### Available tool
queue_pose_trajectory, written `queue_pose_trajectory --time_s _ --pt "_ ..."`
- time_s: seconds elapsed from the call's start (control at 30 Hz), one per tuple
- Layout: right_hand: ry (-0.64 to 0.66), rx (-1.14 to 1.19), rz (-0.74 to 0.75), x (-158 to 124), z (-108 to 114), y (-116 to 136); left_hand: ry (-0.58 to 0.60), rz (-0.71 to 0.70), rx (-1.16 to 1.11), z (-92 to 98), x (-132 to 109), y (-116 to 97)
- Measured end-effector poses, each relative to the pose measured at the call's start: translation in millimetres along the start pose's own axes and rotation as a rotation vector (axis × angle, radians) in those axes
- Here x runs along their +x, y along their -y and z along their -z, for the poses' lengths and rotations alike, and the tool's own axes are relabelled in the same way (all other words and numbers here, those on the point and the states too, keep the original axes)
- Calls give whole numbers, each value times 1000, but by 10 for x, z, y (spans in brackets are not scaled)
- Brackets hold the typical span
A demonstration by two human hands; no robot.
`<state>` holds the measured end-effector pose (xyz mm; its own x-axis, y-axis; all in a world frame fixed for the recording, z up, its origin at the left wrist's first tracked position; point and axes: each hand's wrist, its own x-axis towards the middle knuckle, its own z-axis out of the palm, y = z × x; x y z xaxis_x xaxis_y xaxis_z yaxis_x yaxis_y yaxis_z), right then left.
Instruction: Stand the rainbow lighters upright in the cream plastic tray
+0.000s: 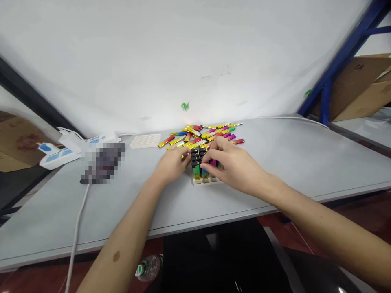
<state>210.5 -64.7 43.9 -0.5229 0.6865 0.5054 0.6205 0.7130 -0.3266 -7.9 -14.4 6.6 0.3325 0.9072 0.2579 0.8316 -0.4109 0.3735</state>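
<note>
Several lighters (196,172) with black tops and bright shiny bodies stand upright, packed in rows in a white holed tray (198,182). My left hand (171,163) is at the tray's left side. Its fingers are curled by the black tops, and a bit of yellow shows between finger and thumb; what they grip is not clear. From the right, my right hand (230,162) covers much of the tray, thumb and forefinger pinched at the top of a lighter (203,154) in the rows. Behind both hands lies a loose pile of colourful lighters (195,141).
A second white holed tray (146,141) lies left of the pile. Farther left are white power strips (65,156), a blurred dark object (104,162) and a cable (80,215) running over the table's front edge. A white wall (183,61) stands behind the table.
</note>
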Motion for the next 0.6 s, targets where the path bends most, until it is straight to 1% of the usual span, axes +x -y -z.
queue_pose_trajectory --time_s 0.1,0.17,0.2,0.23,0.27,0.37,0.43,0.5,0.6 --pt "-173 -10 -8 115 102 -108 -8 10 0 -2 0 4" --pt "-278 -42 -70 221 168 -314 -4 25 10 1 2 4" --pt "-293 -65 -118 266 189 -457 4 30 17 4 4 3" --pt "-270 -93 -169 297 198 -620 13 32 23 7 7 2" --pt "-202 -125 -225 311 193 -793 23 34 29 10 10 1" --pt "115 -285 -393 247 118 -1276 33 41 39 12 18 2" --pt "255 -393 -470 160 56 -1487 31 34 52 8 20 6" --pt "319 -419 -486 95 22 -1586 20 22 66 4 19 7" --pt "323 -375 -480 73 45 -1603 5 23 68 3 15 4"
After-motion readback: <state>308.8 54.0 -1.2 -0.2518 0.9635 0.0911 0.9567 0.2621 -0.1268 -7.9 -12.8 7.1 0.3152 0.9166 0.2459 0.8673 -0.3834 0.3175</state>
